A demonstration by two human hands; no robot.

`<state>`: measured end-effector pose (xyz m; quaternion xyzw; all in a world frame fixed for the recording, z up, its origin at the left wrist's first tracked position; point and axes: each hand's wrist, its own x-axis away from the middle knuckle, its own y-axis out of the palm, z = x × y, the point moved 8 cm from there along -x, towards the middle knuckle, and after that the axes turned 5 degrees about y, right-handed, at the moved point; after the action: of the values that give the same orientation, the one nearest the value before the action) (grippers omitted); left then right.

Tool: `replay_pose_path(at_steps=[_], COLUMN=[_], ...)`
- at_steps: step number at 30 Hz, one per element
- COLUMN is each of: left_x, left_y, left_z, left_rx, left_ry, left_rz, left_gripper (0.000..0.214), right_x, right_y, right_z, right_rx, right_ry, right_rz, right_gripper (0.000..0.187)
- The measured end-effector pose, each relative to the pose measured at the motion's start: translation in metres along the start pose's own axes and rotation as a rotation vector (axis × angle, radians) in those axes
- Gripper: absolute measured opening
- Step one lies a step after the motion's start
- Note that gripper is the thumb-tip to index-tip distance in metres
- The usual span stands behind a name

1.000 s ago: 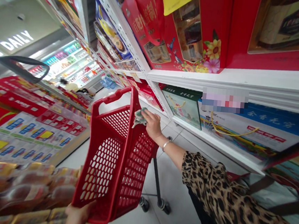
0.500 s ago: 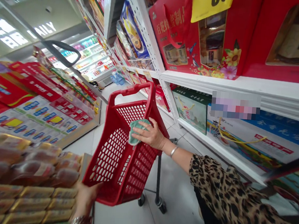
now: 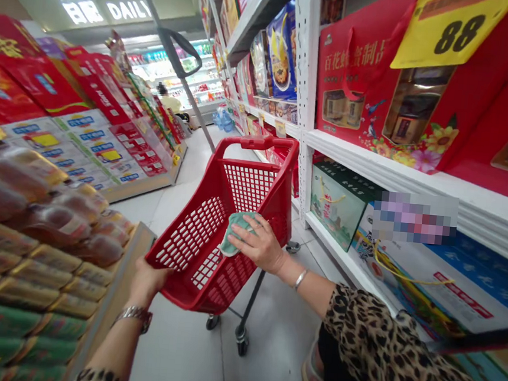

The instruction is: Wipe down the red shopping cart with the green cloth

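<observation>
By the right hand point(image 3: 258, 242), its fingers slightly parted and curved, a green cloth point(image 3: 236, 220) is held against the right rim of a red cart point(image 3: 279, 206); the near left corner is clasped by the left hand point(image 3: 148, 280). The cart is stood on the floor point(image 3: 173, 349) between stacked bottles point(image 3: 67, 221) and a white shelf point(image 3: 354, 162). On the shelf's lower level, a green box point(image 3: 335, 212) is placed near the left end; red boxes point(image 3: 356, 48) are set above.

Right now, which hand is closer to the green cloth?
The right hand: it lies over the green cloth, touching it. The left hand holds the red cart's near-left corner, apart from the cloth.
</observation>
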<state>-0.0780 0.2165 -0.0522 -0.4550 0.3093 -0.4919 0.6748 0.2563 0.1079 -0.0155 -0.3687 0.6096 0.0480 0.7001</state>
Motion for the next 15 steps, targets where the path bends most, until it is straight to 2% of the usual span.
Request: replay_pose_path(at_steps=[6, 10, 13, 15], left_x=[0.016, 0.015, 0.013, 0.011], left_y=[-0.004, -0.001, 0.001, 0.001], left_z=[0.012, 0.008, 0.006, 0.005], left_rx=[0.049, 0.073, 0.089, 0.086], left_ry=[-0.052, -0.062, -0.042, -0.029], left_rz=[-0.015, -0.008, -0.007, -0.001], left_gripper=[0.090, 0.091, 0.092, 0.094], right_x=[0.006, 0.010, 0.010, 0.007], right_y=[0.004, 0.001, 0.000, 0.002], right_z=[-0.052, -0.090, -0.105, -0.107], right_rx=[-0.110, -0.120, -0.109, -0.101], right_ry=[-0.118, -0.195, -0.220, -0.241], right_rz=[-0.069, -0.036, -0.041, -0.064], right_gripper=[0.026, 0.023, 0.022, 0.022])
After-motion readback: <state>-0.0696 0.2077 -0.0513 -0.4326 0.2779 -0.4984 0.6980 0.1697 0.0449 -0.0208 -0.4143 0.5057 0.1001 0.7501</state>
